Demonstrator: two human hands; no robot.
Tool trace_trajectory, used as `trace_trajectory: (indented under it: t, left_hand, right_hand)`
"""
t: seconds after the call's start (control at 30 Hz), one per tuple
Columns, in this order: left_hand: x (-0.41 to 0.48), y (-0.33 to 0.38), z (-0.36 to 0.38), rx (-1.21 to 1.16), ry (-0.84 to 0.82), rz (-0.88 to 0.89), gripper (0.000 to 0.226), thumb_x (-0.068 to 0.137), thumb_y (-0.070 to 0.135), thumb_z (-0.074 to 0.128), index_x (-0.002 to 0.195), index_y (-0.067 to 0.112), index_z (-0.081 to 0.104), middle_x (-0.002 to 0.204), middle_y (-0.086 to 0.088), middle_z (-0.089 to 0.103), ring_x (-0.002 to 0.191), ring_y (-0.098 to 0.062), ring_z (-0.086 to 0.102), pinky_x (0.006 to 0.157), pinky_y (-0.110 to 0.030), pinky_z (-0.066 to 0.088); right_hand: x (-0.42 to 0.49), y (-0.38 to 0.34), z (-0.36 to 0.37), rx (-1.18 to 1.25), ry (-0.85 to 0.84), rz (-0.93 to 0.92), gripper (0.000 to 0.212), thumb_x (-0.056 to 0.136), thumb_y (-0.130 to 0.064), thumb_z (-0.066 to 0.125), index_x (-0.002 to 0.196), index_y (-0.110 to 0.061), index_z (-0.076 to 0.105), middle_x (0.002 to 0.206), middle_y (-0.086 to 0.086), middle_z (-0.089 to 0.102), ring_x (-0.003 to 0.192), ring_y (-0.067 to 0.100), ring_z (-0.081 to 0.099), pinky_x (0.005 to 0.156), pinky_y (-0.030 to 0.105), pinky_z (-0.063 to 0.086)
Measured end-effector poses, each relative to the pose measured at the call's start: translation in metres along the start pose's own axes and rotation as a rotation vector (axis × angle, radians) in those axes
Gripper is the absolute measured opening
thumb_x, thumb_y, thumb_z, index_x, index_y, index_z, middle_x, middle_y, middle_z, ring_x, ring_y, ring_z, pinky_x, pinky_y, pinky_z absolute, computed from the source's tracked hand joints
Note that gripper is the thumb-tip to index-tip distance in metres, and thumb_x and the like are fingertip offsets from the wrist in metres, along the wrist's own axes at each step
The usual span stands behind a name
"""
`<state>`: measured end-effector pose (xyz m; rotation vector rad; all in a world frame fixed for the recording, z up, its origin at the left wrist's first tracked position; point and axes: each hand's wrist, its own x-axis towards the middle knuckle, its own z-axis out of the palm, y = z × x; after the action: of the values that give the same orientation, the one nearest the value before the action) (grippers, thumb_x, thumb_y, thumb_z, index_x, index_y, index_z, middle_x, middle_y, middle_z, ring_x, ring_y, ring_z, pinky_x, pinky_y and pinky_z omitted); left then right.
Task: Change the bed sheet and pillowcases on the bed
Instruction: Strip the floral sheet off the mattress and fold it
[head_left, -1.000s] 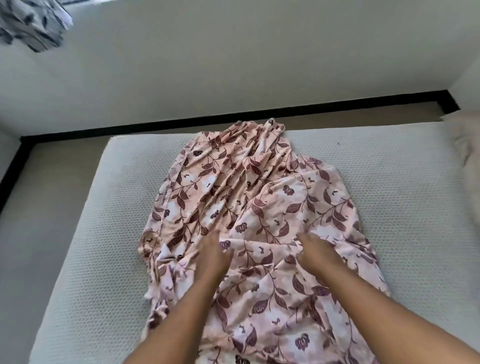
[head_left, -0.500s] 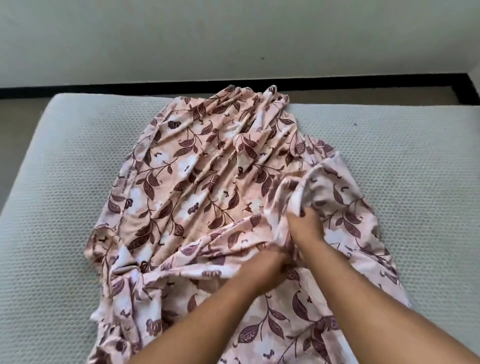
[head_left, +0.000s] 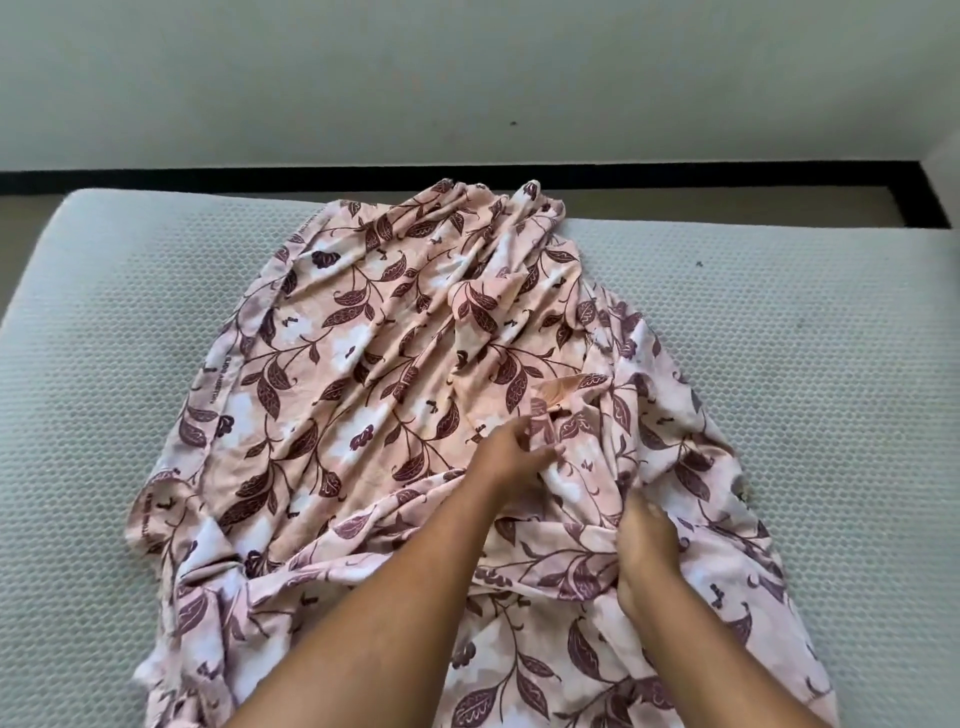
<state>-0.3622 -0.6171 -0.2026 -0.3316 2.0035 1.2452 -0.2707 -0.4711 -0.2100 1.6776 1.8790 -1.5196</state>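
you seem to be spreading the sheet (head_left: 363, 364) on the mattress (head_left: 805, 364): left hand (head_left: 511, 457) pinches a fold, right hand (head_left: 647, 545) grips a bunch. next, find a corner.

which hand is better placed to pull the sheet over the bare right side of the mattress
Right, probably. The right hand grips a bunched fold of the floral bed sheet nearest the bare right side of the mattress; the left hand pinches a fold nearer the middle.
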Motion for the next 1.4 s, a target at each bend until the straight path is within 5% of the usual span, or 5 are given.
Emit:
trace_trajectory:
  t: [0.1, 0.33, 0.6, 0.93, 1.4]
  left_hand:
    - [0.004, 0.008, 0.006, -0.090, -0.026, 0.017, 0.011, 0.088, 0.028, 0.073, 0.088, 0.017, 0.076, 0.074, 0.005, 0.065, 0.070, -0.015, 0.056, 0.073, -0.032, 0.044]
    - [-0.038, 0.048, -0.037, -0.619, 0.151, 0.194, 0.017, 0.104, 0.038, 0.049, 0.114, 0.032, 0.061, 0.114, -0.020, 0.066, 0.096, -0.032, 0.064, 0.086, -0.048, 0.053]
    - [-0.066, 0.098, -0.180, -0.023, 0.150, 0.243, 0.013, 0.095, 0.011, 0.064, 0.099, 0.023, 0.070, 0.100, -0.011, 0.075, 0.076, -0.016, 0.071, 0.066, -0.021, 0.058]
    - [-0.016, 0.211, -0.403, 0.079, 1.240, 0.309, 0.035, 0.094, 0.046, 0.051, 0.114, 0.021, 0.065, 0.121, -0.009, 0.070, 0.116, -0.030, 0.063, 0.094, -0.035, 0.046]
    - [0.002, -0.066, -0.244, 0.470, 0.514, -0.325, 0.076, 0.078, 0.040, 0.084, 0.133, 0.008, 0.044, 0.132, -0.021, 0.056, 0.121, -0.039, 0.055, 0.094, -0.042, 0.050]
  right_hand:
    - [0.009, 0.012, -0.007, 0.035, 0.053, 0.096, 0.028, 0.103, -0.030, 0.046, 0.102, -0.011, 0.067, 0.102, 0.014, 0.070, 0.092, 0.034, 0.066, 0.086, 0.046, 0.057]
    - [0.012, 0.013, -0.031, -0.047, 0.132, 0.070, 0.030, 0.107, -0.029, 0.041, 0.113, -0.007, 0.062, 0.112, 0.017, 0.063, 0.102, 0.036, 0.058, 0.091, 0.044, 0.048]
    - [-0.021, -0.052, -0.021, -0.396, -0.167, -0.431, 0.020, 0.107, -0.042, 0.042, 0.101, -0.026, 0.053, 0.088, -0.003, 0.063, 0.083, 0.021, 0.062, 0.067, 0.033, 0.045]
    - [-0.026, -0.104, 0.059, -0.881, -0.424, -0.715, 0.074, 0.099, -0.064, 0.041, 0.161, -0.031, 0.018, 0.160, 0.002, 0.040, 0.140, 0.026, 0.047, 0.112, 0.044, 0.044]
    - [0.016, -0.070, 0.111, -1.471, -0.505, -0.689, 0.109, 0.091, -0.049, 0.069, 0.158, -0.042, -0.017, 0.166, 0.000, -0.030, 0.156, 0.033, -0.013, 0.123, 0.059, 0.016]
